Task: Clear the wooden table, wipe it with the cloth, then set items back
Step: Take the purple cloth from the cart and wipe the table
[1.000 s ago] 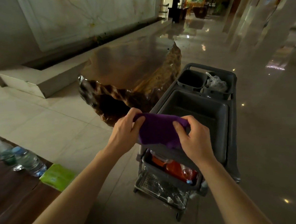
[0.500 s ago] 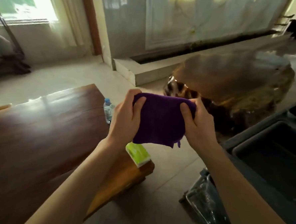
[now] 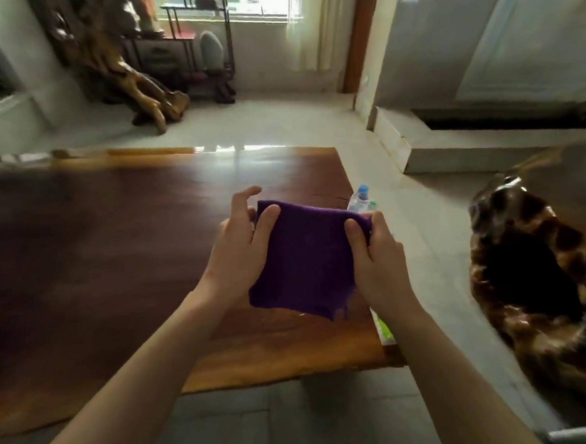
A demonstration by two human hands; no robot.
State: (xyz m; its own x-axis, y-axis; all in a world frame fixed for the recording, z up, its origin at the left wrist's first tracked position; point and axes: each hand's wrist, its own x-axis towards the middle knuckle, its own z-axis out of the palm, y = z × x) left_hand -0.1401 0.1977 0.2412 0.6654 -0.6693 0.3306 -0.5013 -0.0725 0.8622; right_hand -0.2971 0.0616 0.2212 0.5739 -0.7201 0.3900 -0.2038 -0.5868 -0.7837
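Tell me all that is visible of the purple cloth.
The purple cloth is a soft, plain, deep violet fabric, apparently folded into a rough square. It hangs in the air above the wooden table, pinched at its upper corners by the left hand and the right hand. Its lower edge droops unevenly.

Daylight enters through the far window, leaving glare on the bench's far edge; right and left margins smear with motion blur.
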